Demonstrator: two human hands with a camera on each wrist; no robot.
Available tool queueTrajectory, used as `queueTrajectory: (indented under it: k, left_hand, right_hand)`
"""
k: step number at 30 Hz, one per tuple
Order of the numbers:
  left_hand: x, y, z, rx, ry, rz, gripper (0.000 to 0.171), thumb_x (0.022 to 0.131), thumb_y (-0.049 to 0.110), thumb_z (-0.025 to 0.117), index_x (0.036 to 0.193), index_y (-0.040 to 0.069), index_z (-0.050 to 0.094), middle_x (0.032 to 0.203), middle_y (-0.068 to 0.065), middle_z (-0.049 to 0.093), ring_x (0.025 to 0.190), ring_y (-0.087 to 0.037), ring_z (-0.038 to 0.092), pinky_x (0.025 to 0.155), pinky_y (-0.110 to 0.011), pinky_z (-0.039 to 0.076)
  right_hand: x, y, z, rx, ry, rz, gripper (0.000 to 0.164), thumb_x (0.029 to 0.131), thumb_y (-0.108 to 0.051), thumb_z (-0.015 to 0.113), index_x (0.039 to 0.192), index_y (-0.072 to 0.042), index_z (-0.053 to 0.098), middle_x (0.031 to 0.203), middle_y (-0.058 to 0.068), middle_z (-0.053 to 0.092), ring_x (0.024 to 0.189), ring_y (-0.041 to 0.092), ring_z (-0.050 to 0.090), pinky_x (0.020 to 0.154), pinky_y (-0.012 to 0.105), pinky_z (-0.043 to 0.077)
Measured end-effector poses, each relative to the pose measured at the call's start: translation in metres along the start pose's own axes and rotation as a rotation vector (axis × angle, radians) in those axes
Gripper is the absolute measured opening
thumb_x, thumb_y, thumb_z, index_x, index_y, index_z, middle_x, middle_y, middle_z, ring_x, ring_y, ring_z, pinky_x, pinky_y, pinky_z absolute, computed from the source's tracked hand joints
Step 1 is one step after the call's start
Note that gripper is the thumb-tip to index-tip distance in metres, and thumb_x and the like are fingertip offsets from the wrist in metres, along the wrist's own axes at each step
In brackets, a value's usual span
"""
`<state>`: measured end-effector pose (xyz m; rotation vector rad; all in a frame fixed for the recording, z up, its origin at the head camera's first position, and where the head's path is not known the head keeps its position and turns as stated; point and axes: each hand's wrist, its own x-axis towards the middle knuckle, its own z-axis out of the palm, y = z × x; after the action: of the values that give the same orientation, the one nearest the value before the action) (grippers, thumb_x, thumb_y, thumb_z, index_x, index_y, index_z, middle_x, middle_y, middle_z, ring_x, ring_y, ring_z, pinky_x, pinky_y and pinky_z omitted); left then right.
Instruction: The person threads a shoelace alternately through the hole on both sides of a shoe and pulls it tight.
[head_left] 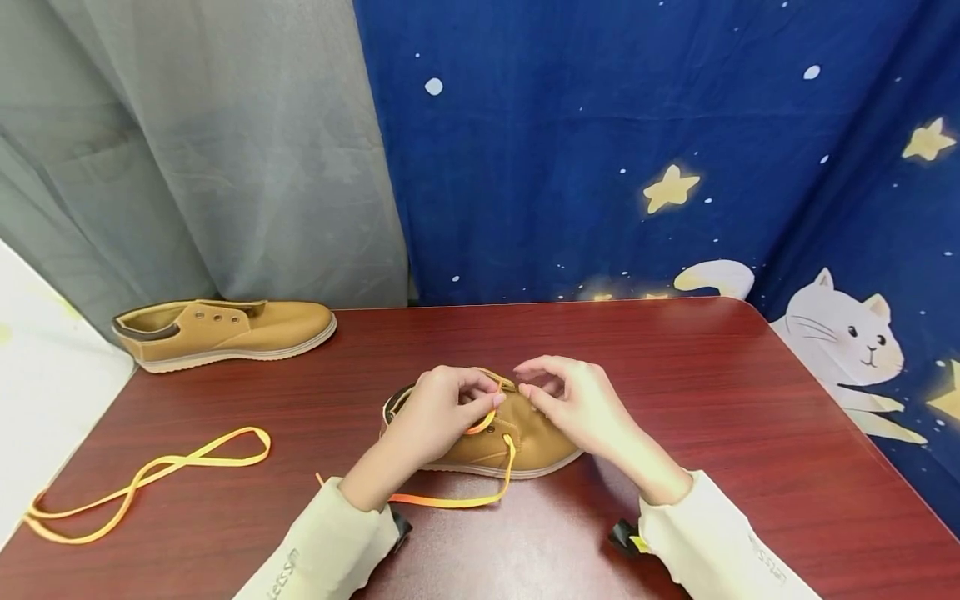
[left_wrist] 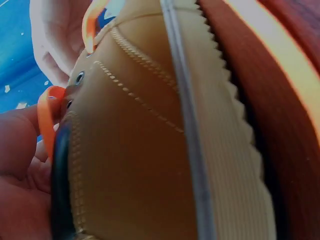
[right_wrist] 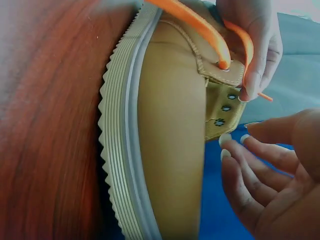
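Observation:
A tan shoe rests on the table in front of me, its toe pointing right. An orange shoelace comes out of a near-side eyelet and lies along the table's front. My left hand is above the shoe's opening, pinching the lace between thumb and fingers; a short lace tip sticks out past the fingertips in the right wrist view. My right hand hovers by the far eyelet flap, fingers loosely bent with nothing between them.
The other tan shoe, unlaced, stands at the table's back left. A second yellow-orange shoelace lies looped at the left. Behind the dark red table hang a grey curtain and a blue starry curtain.

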<state>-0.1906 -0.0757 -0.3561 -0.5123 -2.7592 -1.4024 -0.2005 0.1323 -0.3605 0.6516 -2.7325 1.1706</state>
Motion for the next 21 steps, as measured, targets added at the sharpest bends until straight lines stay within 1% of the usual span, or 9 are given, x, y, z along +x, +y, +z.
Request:
queueTrajectory:
  k: [3,5,8,10,14,18,21]
  left_hand:
    - [0.0,-0.002,0.002,0.001,-0.024,-0.016,0.008,0.09,0.016,0.075,0.092,0.009,0.078,0.077,0.001,0.075,0.063,-0.002,0.058,0.059,-0.018,0.047]
    - [0.0,-0.002,0.002,0.004,-0.022,-0.039,0.008,0.09,0.016,0.075,0.091,0.009,0.078,0.077,0.001,0.075,0.063,-0.002,0.059,0.059,-0.018,0.047]
    - [0.001,-0.001,0.004,0.02,-0.014,-0.076,0.006,0.089,0.016,0.077,0.088,0.01,0.079,0.076,0.001,0.075,0.065,-0.002,0.06,0.061,-0.019,0.048]
    - [0.001,-0.001,0.005,0.039,-0.01,-0.099,0.006,0.088,0.016,0.077,0.087,0.011,0.079,0.075,0.002,0.075,0.065,-0.002,0.06,0.061,-0.02,0.049]
    - [0.003,-0.001,0.009,0.111,-0.002,-0.132,0.006,0.088,0.018,0.078,0.084,0.014,0.08,0.072,0.006,0.075,0.064,-0.002,0.06,0.06,-0.021,0.048]
    - [0.007,-0.003,0.011,0.203,0.008,-0.131,0.008,0.086,0.018,0.077,0.078,0.017,0.079,0.068,0.009,0.072,0.062,-0.002,0.059,0.058,-0.023,0.045]
    - [0.01,-0.005,0.012,0.244,0.004,-0.127,0.013,0.084,0.018,0.077,0.072,0.019,0.077,0.066,0.011,0.07,0.061,-0.003,0.057,0.057,-0.024,0.043]
  right_hand:
    - [0.006,0.003,0.006,0.0,-0.035,-0.006,0.027,0.092,-0.014,0.073,0.119,-0.011,0.073,0.097,0.004,0.079,0.074,0.006,0.071,0.062,0.02,0.051]
    - [0.01,0.005,0.01,0.018,-0.069,-0.01,0.028,0.093,-0.014,0.071,0.121,-0.011,0.072,0.09,0.003,0.078,0.071,0.005,0.069,0.06,0.02,0.049]
    - [0.013,0.01,0.014,0.086,-0.111,-0.004,0.025,0.096,-0.014,0.067,0.12,-0.01,0.073,0.079,0.001,0.076,0.068,0.006,0.067,0.057,0.021,0.048]
    - [0.014,0.013,0.016,0.146,-0.128,0.017,0.022,0.098,-0.014,0.064,0.118,-0.009,0.073,0.076,0.002,0.074,0.067,0.008,0.066,0.056,0.022,0.049]
    - [0.016,0.018,0.018,0.221,-0.142,0.06,0.021,0.1,-0.016,0.062,0.117,-0.008,0.073,0.073,0.004,0.071,0.064,0.009,0.063,0.054,0.023,0.051]
    - [0.018,0.02,0.019,0.294,-0.158,0.09,0.023,0.101,-0.016,0.06,0.118,-0.006,0.072,0.072,0.007,0.069,0.061,0.01,0.06,0.053,0.023,0.049]
    - [0.019,0.021,0.019,0.35,-0.176,0.11,0.024,0.102,-0.015,0.059,0.119,-0.003,0.07,0.072,0.007,0.067,0.061,0.009,0.059,0.052,0.023,0.048]
